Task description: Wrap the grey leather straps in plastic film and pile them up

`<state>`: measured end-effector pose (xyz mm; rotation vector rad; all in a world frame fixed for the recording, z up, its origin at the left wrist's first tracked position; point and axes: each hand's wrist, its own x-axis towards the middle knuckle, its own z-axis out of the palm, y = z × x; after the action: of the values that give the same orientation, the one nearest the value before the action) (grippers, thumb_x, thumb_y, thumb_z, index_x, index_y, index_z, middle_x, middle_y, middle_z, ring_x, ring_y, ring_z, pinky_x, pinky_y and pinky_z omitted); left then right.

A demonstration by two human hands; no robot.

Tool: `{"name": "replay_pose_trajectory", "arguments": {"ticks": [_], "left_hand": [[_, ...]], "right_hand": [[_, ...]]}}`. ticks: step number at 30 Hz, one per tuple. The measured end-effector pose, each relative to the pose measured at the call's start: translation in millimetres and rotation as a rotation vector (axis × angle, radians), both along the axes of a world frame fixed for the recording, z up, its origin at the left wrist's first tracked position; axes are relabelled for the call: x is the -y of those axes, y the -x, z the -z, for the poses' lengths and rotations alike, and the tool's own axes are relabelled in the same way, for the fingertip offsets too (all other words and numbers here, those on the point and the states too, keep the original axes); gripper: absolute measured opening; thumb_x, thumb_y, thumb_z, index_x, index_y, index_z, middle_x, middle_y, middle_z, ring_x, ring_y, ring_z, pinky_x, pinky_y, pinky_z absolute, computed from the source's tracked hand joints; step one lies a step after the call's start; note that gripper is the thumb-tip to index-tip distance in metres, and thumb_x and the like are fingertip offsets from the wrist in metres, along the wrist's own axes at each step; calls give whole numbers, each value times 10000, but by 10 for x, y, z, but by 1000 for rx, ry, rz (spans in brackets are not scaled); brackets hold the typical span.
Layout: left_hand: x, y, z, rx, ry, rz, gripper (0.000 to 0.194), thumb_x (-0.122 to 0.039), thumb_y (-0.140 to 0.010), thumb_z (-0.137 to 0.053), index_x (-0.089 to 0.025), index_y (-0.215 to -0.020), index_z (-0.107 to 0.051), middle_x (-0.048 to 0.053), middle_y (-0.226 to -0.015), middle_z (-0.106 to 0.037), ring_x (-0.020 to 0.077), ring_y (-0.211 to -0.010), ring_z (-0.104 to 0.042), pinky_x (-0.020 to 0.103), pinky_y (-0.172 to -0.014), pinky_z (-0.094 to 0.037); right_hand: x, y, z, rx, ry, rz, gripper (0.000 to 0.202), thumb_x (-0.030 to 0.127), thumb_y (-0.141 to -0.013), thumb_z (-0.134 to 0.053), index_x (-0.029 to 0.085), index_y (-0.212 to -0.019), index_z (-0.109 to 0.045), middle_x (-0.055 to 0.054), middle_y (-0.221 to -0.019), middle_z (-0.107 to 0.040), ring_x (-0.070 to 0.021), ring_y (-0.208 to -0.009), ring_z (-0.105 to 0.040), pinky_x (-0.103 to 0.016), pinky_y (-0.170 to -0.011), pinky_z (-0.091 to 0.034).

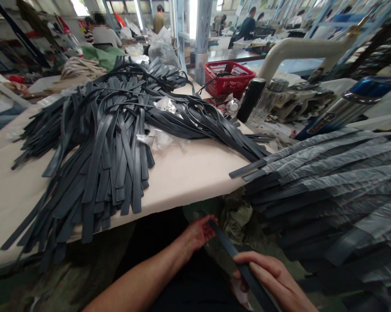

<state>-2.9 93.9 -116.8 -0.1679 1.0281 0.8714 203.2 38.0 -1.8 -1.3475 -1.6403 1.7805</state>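
A dark strap (228, 245) slants down to the right above my lap. My right hand (268, 273) is closed on its lower part, thumb and fingers pressed on it. At its upper end, my left hand (200, 232) has its fingers curled about the strap's tip. In front, a large pile of dark straps (117, 130) lies on the pale table (182, 177), many ends hanging over the near edge. More straps, partly wrapped in clear plastic (351, 173), lie in a stack at the right.
Beyond the table's right part are a red basket (229, 78), a black bottle (251, 100), a blue and silver flask (348, 106) and a pale curved machine arm (306, 47). Clear plastic scraps (163, 141) lie by the pile. Several people sit or stand farther back.
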Motion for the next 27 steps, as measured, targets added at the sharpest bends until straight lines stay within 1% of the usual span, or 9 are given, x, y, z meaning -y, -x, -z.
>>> {"name": "replay_pose_trajectory", "arguments": {"ticks": [2, 4, 6, 7, 10, 14, 18, 22, 27], "left_hand": [[0, -2, 12, 6, 25, 8, 124, -217, -888, -594, -124, -888, -676, 54, -799, -716, 130, -650, -641, 253, -636, -471], [8, -8, 12, 16, 41, 8, 127, -226, -891, -591, -126, -899, -669, 52, -791, -715, 123, -611, -630, 249, -615, -469], [12, -2, 8, 26, 47, -1, 123, -237, -884, -604, -132, -906, -663, 51, -796, -717, 118, -587, -623, 245, -602, -471], [13, 4, 7, 31, 49, -6, 124, -242, -881, -609, -134, -911, -661, 52, -803, -720, 119, -585, -624, 244, -599, -474], [19, 17, 5, 49, 65, -5, 133, -243, -880, -605, -126, -913, -657, 66, -808, -723, 137, -622, -651, 252, -611, -491], [45, 1, -22, 81, 76, 18, 154, -231, -880, -598, -103, -936, -662, 91, -824, -727, 167, -699, -687, 272, -671, -509], [81, 2, -77, 82, 93, 46, 177, -243, -890, -581, -93, -923, -670, 82, -787, -728, 161, -667, -684, 258, -644, -492], [103, 18, -153, 112, 86, 75, 224, -269, -902, -561, -77, -919, -675, 92, -776, -737, 152, -637, -676, 251, -616, -493], [109, 24, -242, 155, 70, 94, 281, -287, -930, -502, -67, -925, -675, 98, -773, -744, 165, -639, -687, 244, -567, -489]], "right_hand": [[71, -153, -62, -7, -113, 2, 326, 458, -922, -455, 306, -1114, -670, -60, -1000, -758, -240, -887, -729, -332, -777, -605], [109, -272, -60, 105, -385, -25, 319, 371, -875, -579, 383, -1191, -624, -28, -1098, -743, -240, -970, -719, -315, -824, -603], [131, -363, -21, 229, -678, -55, 436, 294, -835, -649, 442, -1239, -576, 3, -1091, -745, -229, -948, -726, -283, -813, -605], [141, -397, 3, 269, -793, -62, 443, 288, -845, -638, 451, -1251, -566, 6, -1064, -752, -222, -914, -733, -270, -792, -606], [153, -433, 75, 309, -1009, -59, 375, 329, -901, -556, 414, -1266, -577, -21, -951, -763, -198, -788, -733, -241, -692, -594], [90, -250, 149, 308, -1072, -70, 324, 243, -915, -526, 339, -1206, -632, -43, -894, -749, -166, -746, -711, -222, -638, -558], [18, 25, 154, 248, -1126, -53, 275, 193, -918, -498, 254, -1120, -674, -60, -849, -743, -151, -717, -695, -225, -622, -545], [5, 158, 152, 216, -1164, 7, 283, 189, -914, -515, 247, -1148, -663, -77, -897, -747, -159, -760, -693, -247, -649, -542], [-53, 224, 205, 278, -1192, -42, 259, 152, -926, -461, 214, -1030, -690, -58, -841, -749, -136, -698, -683, -225, -618, -516]]}}
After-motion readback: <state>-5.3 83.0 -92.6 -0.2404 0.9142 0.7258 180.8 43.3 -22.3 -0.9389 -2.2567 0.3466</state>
